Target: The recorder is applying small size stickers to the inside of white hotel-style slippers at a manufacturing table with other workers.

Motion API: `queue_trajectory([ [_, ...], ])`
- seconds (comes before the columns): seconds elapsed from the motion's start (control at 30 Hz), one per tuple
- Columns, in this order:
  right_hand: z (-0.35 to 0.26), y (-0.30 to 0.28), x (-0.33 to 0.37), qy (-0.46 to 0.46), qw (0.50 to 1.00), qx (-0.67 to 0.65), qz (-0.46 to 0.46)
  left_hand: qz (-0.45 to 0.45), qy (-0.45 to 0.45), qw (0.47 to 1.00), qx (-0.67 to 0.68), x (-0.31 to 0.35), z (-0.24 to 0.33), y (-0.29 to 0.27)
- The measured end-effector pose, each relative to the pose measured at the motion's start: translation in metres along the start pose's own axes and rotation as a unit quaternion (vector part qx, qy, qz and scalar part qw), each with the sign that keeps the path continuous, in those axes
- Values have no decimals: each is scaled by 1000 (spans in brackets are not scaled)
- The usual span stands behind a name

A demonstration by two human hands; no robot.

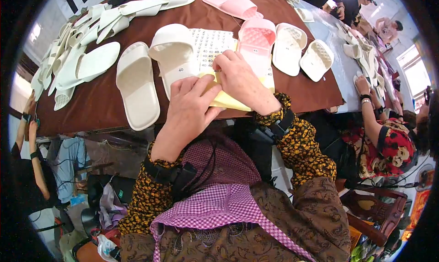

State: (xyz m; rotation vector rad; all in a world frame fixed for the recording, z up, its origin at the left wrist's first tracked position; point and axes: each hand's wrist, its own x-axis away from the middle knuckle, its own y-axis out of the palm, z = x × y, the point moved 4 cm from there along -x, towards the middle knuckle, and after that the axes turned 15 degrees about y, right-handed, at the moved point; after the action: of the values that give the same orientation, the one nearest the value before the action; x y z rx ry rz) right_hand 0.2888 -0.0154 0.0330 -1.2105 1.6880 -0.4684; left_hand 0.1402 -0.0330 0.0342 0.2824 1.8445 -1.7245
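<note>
Lying under left hand [188,107], right hand [242,80]: yellow sheet [231,101].

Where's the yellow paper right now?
Head view, centre: the yellow paper is at the front edge of the brown cloth, partly covered by the left hand and right hand.

Label sheet [212,41]: left side blocked by white slipper [170,38], right by pink slipper [257,35], near side by left hand [190,106] and right hand [247,81]; bare counter [208,18] just beyond.
</note>
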Motion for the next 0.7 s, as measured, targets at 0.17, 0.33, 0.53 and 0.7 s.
queue_trajectory([
  [0.17,-1,-1,0,3,1000,-12,2,19,11,1000,-7,2,0,0],
  [0.33,-1,-2,1,-8,1000,-4,5,9,5,1000,6,0,0,0],
  [0.53,-3,-1,-1,-2,1000,5,-14,8,3,1000,8,2,-1,-2],
  [0.7,-2,0,0,-4,1000,-6,11,6,2,1000,7,2,-1,0],
])
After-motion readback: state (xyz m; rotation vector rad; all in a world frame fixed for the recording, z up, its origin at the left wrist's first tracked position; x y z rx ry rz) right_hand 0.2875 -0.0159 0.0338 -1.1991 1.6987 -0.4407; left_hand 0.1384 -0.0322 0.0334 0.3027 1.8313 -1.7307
